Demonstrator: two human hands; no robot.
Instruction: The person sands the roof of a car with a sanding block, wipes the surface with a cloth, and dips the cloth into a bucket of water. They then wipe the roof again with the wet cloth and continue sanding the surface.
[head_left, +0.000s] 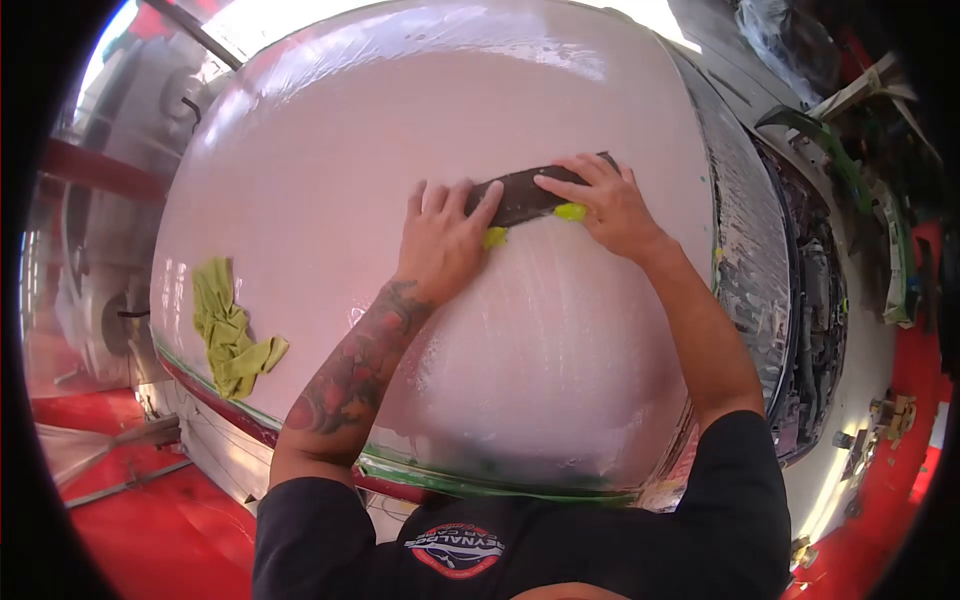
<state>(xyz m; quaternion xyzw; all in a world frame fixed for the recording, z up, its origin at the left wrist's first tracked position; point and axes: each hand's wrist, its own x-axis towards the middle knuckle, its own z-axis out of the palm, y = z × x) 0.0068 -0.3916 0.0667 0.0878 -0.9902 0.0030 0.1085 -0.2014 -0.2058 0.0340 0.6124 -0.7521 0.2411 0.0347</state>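
A long dark sanding block (522, 197) lies on the wet, pinkish-white car roof (330, 190). My left hand (445, 235) grips its left end, thumb on top and the other fingers stretched past it on the roof. At the other end, my right hand (612, 205) holds the block with its fingers over the top. Small yellow-green pieces (570, 212) show at the block's near edge, close to each hand. Milky wet streaks run down the roof on the near side of the block.
A crumpled green cloth (228, 330) rests on the roof at the left. Green masking (500, 490) borders the near roof edge. To the right are a covered windshield (740, 230) and the open engine bay (820, 320). Red flooring (150, 510) shows at lower left.
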